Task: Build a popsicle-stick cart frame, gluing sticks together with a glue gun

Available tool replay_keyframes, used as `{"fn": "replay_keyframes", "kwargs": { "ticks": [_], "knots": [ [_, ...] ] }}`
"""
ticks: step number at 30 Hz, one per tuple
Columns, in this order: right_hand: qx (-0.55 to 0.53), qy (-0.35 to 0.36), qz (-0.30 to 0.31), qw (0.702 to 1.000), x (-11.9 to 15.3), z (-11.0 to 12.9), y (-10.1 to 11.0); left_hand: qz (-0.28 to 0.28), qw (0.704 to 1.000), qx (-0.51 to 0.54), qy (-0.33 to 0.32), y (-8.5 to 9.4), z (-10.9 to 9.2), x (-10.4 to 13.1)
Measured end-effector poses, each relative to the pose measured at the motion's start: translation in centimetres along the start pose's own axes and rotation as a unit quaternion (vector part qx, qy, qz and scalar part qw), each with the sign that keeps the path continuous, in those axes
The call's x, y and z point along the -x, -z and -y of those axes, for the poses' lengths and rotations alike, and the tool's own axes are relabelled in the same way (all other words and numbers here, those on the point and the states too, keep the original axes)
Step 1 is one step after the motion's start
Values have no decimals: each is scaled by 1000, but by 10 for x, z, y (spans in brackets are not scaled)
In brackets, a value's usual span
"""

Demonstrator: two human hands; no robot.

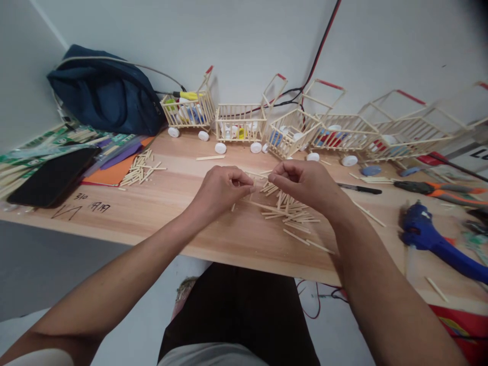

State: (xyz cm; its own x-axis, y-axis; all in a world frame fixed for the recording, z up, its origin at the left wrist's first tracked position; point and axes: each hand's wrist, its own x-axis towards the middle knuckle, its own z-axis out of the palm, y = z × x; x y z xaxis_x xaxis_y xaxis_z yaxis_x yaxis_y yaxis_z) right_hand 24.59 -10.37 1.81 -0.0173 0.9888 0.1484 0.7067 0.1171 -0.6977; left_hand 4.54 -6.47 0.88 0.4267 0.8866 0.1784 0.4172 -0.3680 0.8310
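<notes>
My left hand (224, 190) is closed in a pinch above the middle of the table, thumb against fingertips. What it holds, if anything, is too small to make out; a short bit of stick shows just below it. My right hand (307, 183), also pinched, hovers to the right over a loose pile of thin wooden sticks (292, 211). Its fingertips hide whatever they grip. Some sticks (261, 205) lie in the gap under and between both hands. Behind them stands a small stick-built cart (241, 122) with white wheels.
More model carts (341, 133) line the wall. On the right are a blue glue gun (434, 236), orange-handled pliers (438, 189) and a black pen (360, 188). Leftward lie a second stick pile (139, 168), a phone (53, 175) and a blue bag (109, 96).
</notes>
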Motion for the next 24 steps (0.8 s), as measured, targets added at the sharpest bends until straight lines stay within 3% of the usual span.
{"fn": "replay_keyframes", "kwargs": {
  "ticks": [19, 24],
  "knots": [
    [6, 7, 4, 1000, 1, 0, -2, 24, 1000, -14, -7, 0, 2, -1],
    [10, 19, -5, 1000, 1, 1, -2, 9, 1000, 6, 16, 0, 1, 0]
  ]
}}
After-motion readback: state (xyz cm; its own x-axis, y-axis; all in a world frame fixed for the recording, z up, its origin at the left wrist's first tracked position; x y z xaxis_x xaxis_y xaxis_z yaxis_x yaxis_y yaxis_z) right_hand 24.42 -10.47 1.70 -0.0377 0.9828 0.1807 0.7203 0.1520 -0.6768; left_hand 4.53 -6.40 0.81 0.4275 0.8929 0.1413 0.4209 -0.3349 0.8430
